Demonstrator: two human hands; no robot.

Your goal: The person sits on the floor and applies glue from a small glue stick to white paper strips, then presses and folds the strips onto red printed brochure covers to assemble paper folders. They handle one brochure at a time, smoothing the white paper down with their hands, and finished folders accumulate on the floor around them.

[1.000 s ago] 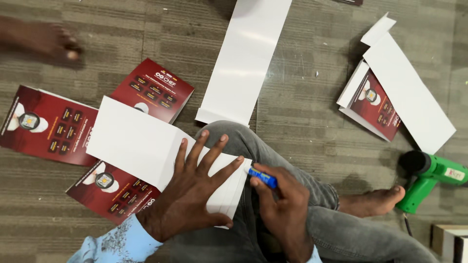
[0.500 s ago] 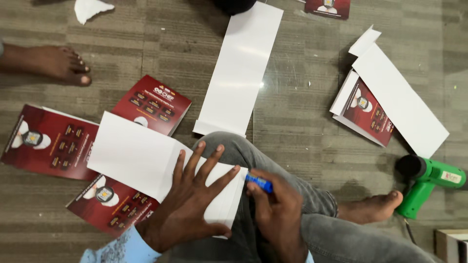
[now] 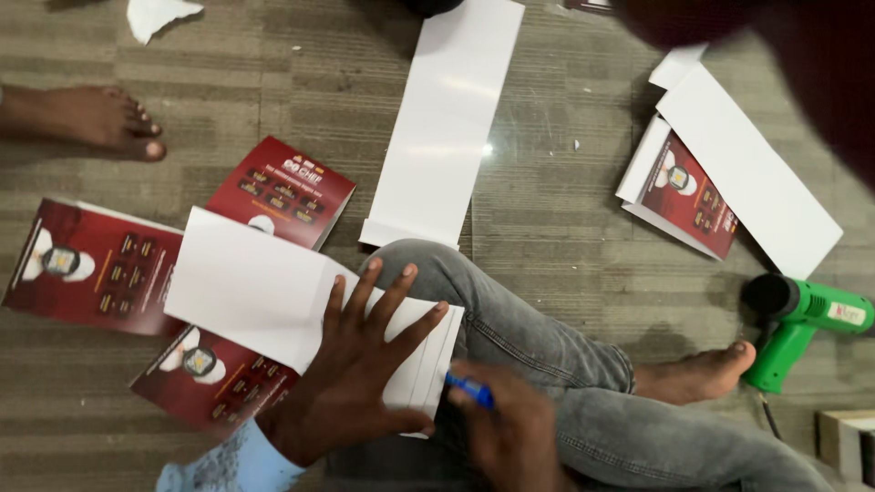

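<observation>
My left hand (image 3: 360, 374) lies flat with fingers spread on a white folded sheet (image 3: 255, 292) that rests across my knee in grey jeans (image 3: 519, 337). My right hand (image 3: 506, 433) grips a blue pen (image 3: 469, 389) at the sheet's right edge. Dark red printed leaflets lie under and beside the sheet: one (image 3: 214, 378) below it, one (image 3: 283, 189) above it, one (image 3: 87, 269) to the left.
A long white sheet (image 3: 447, 118) lies on the floor ahead. At the right are another white strip (image 3: 756, 173) over a red leaflet (image 3: 688, 196) and a green heat gun (image 3: 802, 323). Another person's bare foot (image 3: 87, 118) is at upper left. My own foot (image 3: 697, 374) is at right.
The view has shifted slightly, so the floor items sit lower in frame. My hands stay on the sheet and pen. A dark blurred shape now covers the top right corner.
</observation>
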